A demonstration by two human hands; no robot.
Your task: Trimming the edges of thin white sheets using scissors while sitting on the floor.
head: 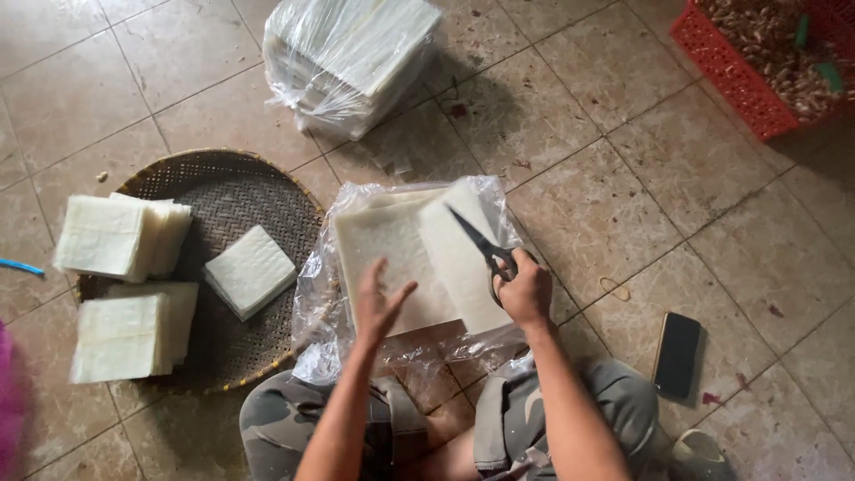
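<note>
The left hand [378,303] lies flat with its fingers spread, pressing down on a stack of pale square sheets [392,254] that rests on an opened clear plastic bag [321,334] on the tiled floor [623,178], just in front of the person's knees. The right hand [525,289] is closed around the handles of a pair of dark scissors [481,245], whose blades point up and to the left across a strip of the sheets [459,258] that lies beside the main stack, at its right edge. To the left of the bag sits a round woven tray [236,191] carrying several smaller piles of cut squares [120,236]: one at its upper left, one at its lower left and one tilted pile near its middle. Further away, above the bag, stands a wrapped bundle of sheets [352,58] in clear film. A red crate [739,76] filled with small brownish pieces sits in the upper right corner. A dark phone [677,354] lies on the floor to the right of the person's right knee.
</note>
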